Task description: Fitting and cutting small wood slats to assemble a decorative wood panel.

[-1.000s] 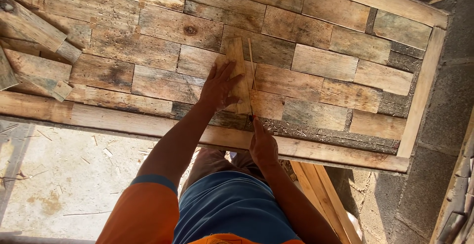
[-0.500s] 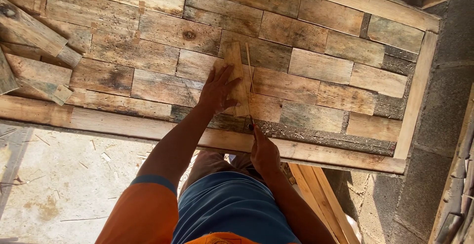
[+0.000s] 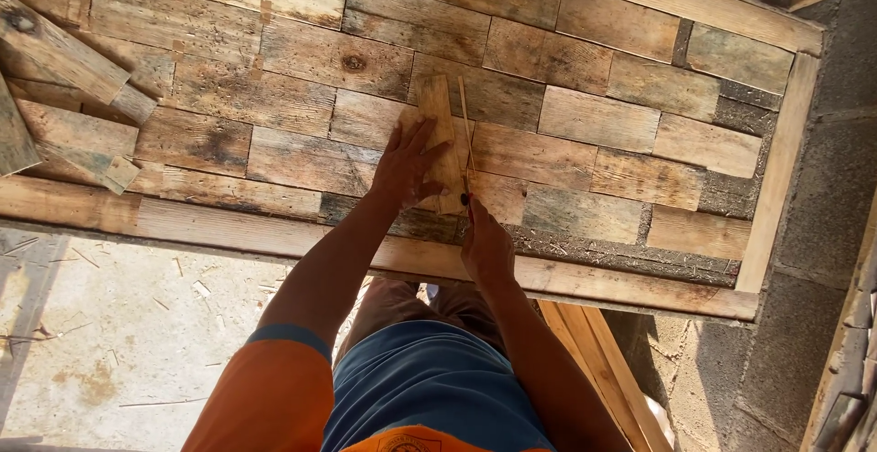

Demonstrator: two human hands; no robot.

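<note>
Plank panel (image 3: 585, 123): 1 wood block (image 3: 439, 141) under flat, open left hand (image 3: 408, 167); right hand (image 3: 484, 246) gripping 1 pencil (image 3: 466, 132).

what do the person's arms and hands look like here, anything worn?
Both arms are bare from the upper arm down. The left arm shows a short orange sleeve edged with a blue cuff band. The left hand and right hand are bare: no gloves, watch or rings visible. The right arm's sleeve is out of view.
</note>
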